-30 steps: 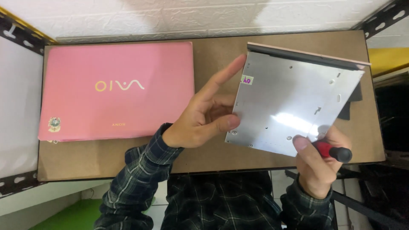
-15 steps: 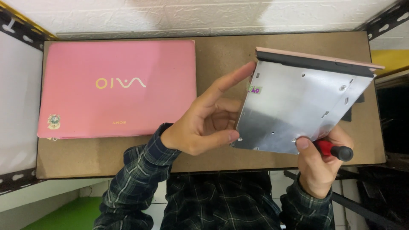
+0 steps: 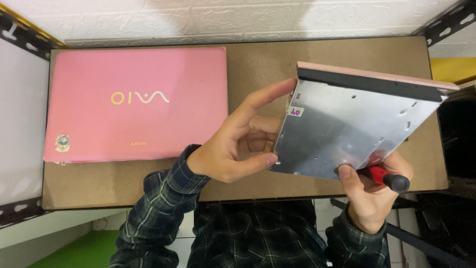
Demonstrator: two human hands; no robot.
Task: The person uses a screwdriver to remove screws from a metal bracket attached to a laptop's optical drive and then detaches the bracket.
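Both hands hold a flat silver disc drive (image 3: 347, 131) up in the air above the right half of the brown desk (image 3: 258, 64). The drive is tilted, with its pink and black front strip on the far edge, and its right corner reaches past the right edge of the desk. The left hand (image 3: 233, 146) pinches the drive's left edge between thumb and fingers, with the pointer finger stretched up along that edge. The right hand (image 3: 372, 191) grips the near corner from below with the thumb on the metal, and it also holds a screwdriver (image 3: 389, 178) with a red and black handle; its tip seems to be hidden under the drive. A closed pink laptop (image 3: 136, 104) lies flat on the left half of the desk, well apart from the drive. Bare brown desk shows between them. A white wall (image 3: 223, 17) stands behind the desk, and black metal bars (image 3: 22, 37) frame its sides.
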